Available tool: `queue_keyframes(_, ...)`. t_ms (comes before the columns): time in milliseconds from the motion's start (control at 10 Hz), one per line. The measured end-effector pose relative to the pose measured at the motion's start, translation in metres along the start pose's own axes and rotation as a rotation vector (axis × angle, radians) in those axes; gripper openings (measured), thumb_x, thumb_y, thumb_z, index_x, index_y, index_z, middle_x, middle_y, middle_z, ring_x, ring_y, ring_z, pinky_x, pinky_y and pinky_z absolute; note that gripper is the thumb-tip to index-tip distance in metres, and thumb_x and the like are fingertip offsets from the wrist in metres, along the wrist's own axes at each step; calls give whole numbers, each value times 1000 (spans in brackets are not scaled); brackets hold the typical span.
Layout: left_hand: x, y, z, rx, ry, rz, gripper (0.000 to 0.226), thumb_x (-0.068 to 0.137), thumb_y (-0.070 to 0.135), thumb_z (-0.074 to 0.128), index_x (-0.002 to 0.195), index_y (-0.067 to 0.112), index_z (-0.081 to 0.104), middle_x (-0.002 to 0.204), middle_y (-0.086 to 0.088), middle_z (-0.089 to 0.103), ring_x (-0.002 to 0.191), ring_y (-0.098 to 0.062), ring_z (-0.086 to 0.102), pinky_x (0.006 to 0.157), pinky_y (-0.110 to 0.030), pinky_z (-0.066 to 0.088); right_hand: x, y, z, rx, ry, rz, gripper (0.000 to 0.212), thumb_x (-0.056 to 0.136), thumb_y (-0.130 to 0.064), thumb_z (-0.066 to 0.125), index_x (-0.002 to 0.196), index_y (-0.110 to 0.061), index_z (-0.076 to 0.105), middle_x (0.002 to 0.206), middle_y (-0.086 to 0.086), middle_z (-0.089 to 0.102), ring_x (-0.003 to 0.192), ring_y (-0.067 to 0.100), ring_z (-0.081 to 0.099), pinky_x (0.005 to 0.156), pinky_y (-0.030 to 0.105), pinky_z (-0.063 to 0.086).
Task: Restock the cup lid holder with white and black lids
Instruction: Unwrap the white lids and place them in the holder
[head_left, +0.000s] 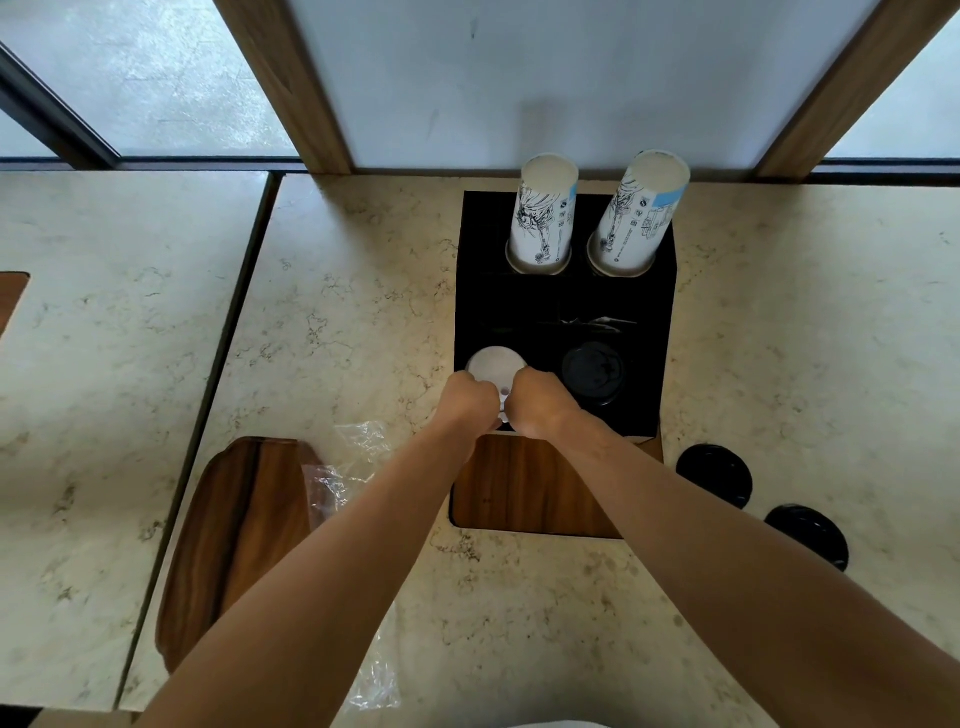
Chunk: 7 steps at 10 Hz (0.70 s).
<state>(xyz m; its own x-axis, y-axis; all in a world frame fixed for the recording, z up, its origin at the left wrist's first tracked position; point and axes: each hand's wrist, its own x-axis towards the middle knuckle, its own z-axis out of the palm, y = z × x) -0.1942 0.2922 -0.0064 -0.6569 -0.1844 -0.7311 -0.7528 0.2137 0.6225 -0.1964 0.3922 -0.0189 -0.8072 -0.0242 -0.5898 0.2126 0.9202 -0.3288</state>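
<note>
Head view looks steeply down on a pale, veined, marble-patterned bench (363, 291) with a matte black box-shaped lid holder (566, 306) standing near its back edge. Two tall paper cup stacks (545, 213), white with black line drawings and a small blue patch, stand upside down in the holder's two rear round wells, the second stack (636, 213) to the right of the first. In the front left well sits a stack of smooth round white lids (491, 366); the front right well holds ridged round black lids (592, 376).

Both hands are curled into loose fists side by side at the front edge of the white lid stack. The left hand (467, 402) and the right hand (540, 402) pinch the near side of the white lids between them, fingers folded down so that the grip itself is mostly hidden by the knuckles. The forearms cross the lower frame and cover much of the holder's front face.

Below the holder a glossy, dark-grained wooden panel (524, 493) is set into the bench. A second rounded wooden inlay (239, 540) lies to the left, with crinkled clear plastic wrap (343, 467) on and beside it. Two loose black lids (714, 475) lie flat on the bench to the right, the nearer one (805, 535) partly covered by the right forearm.
</note>
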Motion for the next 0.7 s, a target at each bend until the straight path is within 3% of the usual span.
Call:
queue_keyframes(100,-5,4,-1,-186,6,-124,16,101,1,46,111,2,59,113,-17,60,104,-30,65,99,-44,54,6,7,1,112,1,-8,26,95,-5,49,115,7,62,113,22,65,93,29,59,60,23,40)
queue_keyframes(200,-1,1,0,-258,1,-171,30,101,-3,48,130,-2,55,134,-22,57,126,-36,56,105,-47,50,6,9,0,100,13,-32,29,97,-8,45,118,7,60,113,20,62,106,34,59,72,27,41)
queue_keyframes(300,-3,-5,-5,-225,-48,-114,40,99,-6,46,139,-3,52,138,-27,57,120,-36,60,97,-45,56,4,13,1,108,-9,-62,32,100,-9,44,124,7,59,128,22,58,117,32,55,76,23,35)
queue_keyframes(400,-4,-9,-8,-187,-81,-54,46,97,-9,45,141,0,50,139,-25,57,119,-37,62,88,-42,58,3,15,4,150,0,-48,32,98,-5,45,125,8,58,130,23,56,119,32,54,77,23,35)
queue_keyframes(500,-5,-9,-7,-184,-93,-28,48,96,-10,43,143,2,48,139,-23,57,122,-38,61,88,-43,58,-1,14,3,243,57,-32,29,95,2,48,120,10,58,124,26,59,114,35,58,77,26,40)
queue_keyframes(600,-8,-7,-3,-267,-71,-94,43,100,-8,42,141,3,50,137,-20,59,119,-35,61,78,-38,57,-3,15,5,284,60,-45,27,94,2,48,118,9,60,121,27,61,111,36,60,77,28,43)
queue_keyframes(700,-7,-11,-2,-201,-67,-16,49,97,-12,43,144,3,44,137,-23,56,122,-37,58,71,-32,54,-7,16,6,300,72,-66,28,93,3,47,116,7,63,117,27,63,107,36,61,76,29,45)
